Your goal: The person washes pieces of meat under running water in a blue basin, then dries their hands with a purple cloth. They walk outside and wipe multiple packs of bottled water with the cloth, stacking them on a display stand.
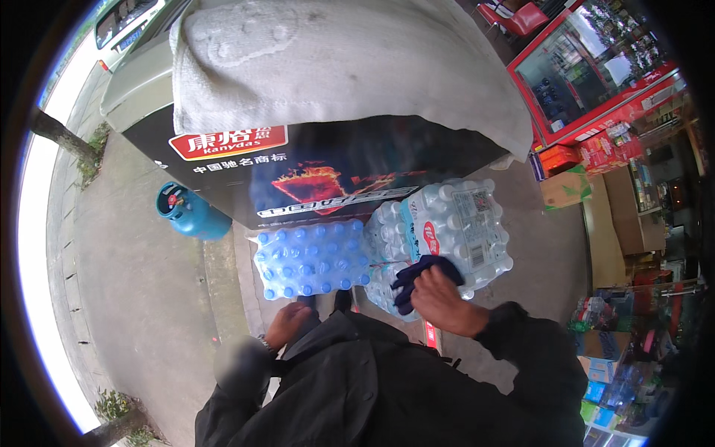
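My right hand (444, 302) grips a crumpled dark navy cloth (424, 276). The cloth is against the shrink-wrapped packs of clear plastic bottles (441, 223), which are stacked at the right. Beside them, to the left, sits a shrink-wrapped pack of blue-capped bottles (313, 257). My left hand (289, 323) hangs low near my thigh, just below the blue-capped pack, a watch at its wrist. Its fingers look curled, and whether anything is in them cannot be made out.
A dark printed cabinet (335, 167) stands behind the packs, draped with a grey-white cloth (346, 61). To its left is a blue gas cylinder (195, 212). Shop shelves, boxes and a red-framed glass case (592, 72) line the right. A tree trunk (64, 137) rises at left.
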`<state>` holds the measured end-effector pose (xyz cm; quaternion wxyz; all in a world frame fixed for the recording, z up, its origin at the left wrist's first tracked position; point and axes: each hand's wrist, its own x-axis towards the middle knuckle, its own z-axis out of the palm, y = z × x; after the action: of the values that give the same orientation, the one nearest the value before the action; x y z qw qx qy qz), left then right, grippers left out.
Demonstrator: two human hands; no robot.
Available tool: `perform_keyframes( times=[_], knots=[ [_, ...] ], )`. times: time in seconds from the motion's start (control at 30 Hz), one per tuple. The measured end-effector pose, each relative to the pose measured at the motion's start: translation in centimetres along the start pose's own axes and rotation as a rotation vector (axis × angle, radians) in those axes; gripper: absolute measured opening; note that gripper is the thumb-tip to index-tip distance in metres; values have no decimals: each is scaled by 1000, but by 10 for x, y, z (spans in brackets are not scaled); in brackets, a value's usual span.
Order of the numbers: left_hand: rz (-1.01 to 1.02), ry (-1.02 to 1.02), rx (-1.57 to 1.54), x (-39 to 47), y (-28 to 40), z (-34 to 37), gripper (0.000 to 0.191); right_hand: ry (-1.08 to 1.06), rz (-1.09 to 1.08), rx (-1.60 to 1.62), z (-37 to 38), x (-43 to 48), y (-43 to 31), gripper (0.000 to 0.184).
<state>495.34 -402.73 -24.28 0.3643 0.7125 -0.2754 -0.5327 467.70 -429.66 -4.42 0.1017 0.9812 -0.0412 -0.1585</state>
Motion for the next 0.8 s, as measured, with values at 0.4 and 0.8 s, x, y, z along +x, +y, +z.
perform_keyframes(
  times=[0.4, 0.8],
  knots=[
    [556, -217, 282, 48, 138, 65, 58, 430, 527, 167, -24, 65, 143, 31],
    [1208, -345, 530, 45, 202, 183, 56, 100, 362, -226, 34, 74, 29, 23]
  ],
)
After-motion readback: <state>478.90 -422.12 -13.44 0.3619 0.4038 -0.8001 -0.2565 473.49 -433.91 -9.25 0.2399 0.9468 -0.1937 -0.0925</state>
